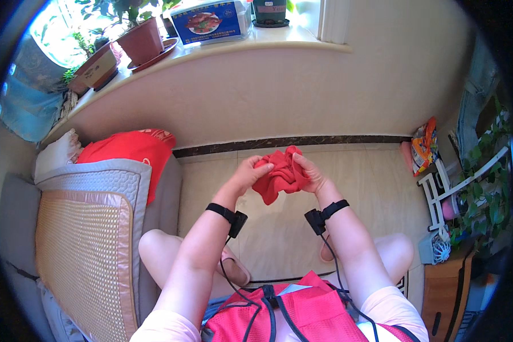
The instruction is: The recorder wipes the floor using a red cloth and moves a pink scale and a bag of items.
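A crumpled red cloth [280, 175] is held up in front of me, above the tiled floor and between my knees. My left hand [250, 173] grips its left side, with the thumb lying on top of the fabric. At the cloth's right side my right hand [310, 173] pinches it, thumb near the upper folds. Part of the fingers of both hands is hidden by the fabric. Each forearm wears a black strap with a small black device and a cable.
On the left stands a sofa with a woven mat [81, 252] and a red fabric item [124, 154]. Potted plants [143, 42] line the windowsill [239, 45] ahead. To the right are a white rack [436, 196], a colourful plastic bag [424, 147] and a wooden cabinet [444, 290].
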A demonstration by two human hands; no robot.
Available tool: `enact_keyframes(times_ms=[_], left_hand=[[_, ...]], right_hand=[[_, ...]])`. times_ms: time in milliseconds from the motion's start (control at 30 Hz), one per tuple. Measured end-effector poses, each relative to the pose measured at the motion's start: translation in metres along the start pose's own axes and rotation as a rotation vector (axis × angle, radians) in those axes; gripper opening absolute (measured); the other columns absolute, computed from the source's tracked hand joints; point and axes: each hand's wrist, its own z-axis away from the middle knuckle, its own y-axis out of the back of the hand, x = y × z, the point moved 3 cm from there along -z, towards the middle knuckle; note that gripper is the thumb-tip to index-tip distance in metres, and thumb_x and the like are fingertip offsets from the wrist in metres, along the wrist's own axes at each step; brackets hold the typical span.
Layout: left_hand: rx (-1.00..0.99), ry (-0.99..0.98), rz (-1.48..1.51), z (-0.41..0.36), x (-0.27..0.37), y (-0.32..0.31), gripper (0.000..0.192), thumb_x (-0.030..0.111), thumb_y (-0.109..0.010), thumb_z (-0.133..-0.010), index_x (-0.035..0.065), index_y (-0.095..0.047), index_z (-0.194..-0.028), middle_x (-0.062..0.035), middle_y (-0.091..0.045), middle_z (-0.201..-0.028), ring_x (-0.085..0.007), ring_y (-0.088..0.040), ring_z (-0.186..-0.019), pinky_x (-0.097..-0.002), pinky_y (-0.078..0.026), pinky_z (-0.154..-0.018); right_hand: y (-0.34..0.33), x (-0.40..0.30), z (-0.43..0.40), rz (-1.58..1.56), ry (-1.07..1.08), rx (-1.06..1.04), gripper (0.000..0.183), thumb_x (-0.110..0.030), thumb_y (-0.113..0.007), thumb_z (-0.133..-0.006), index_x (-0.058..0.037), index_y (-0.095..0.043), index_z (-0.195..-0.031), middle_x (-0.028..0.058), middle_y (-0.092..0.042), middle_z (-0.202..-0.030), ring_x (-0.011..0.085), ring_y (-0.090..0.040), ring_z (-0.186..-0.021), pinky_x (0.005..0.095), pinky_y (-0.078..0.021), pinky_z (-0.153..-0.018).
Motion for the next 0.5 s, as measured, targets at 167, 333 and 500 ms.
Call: enact_keyframes(times_ms=[167,333,500], left_hand=[[-0.050,0.120,0.205,0.035,0.035,-0.008,0.029,0.024,-0.066,-0.092,0.0037,-0.060,-0.112,-0.0093,-0.068,-0.104,-0.0189,-0.067,-0.090,-0.0352,-0.055,-0.084],[-0.161,0.105,0.231,0.058,0.045,-0.013,0.038,0.024,-0.070,-0.089,0.0045,-0.057,-0.119,-0.0088,-0.066,-0.110,-0.0185,-0.064,-0.099,-0.0356,-0.053,-0.089],[-0.253,0.236,-0.020,0.071,0.031,-0.002,0.052,0.015,-0.078,-0.080,0.0038,-0.055,-0.126,-0.0086,-0.064,-0.118,-0.0170,-0.061,-0.108,-0.0343,-0.049,-0.095]], right_hand=[[-0.017,0.006,0.027,0.255,0.062,0.064,0.061,-0.019,-0.077,-0.081,-0.0076,-0.045,-0.132,0.0082,-0.058,-0.125,0.0195,-0.057,-0.115,0.0367,-0.0455,-0.100],[-0.051,0.014,0.032,0.715,0.075,0.163,0.050,-0.012,-0.074,-0.080,-0.0047,-0.054,-0.124,0.0066,-0.063,-0.114,0.0166,-0.059,-0.107,0.0323,-0.0458,-0.096],[-0.008,0.019,0.033,0.239,0.214,0.308,0.020,-0.017,-0.058,-0.095,-0.0029,-0.063,-0.108,0.0082,-0.068,-0.099,0.0193,-0.067,-0.089,0.0356,-0.0552,-0.081]])
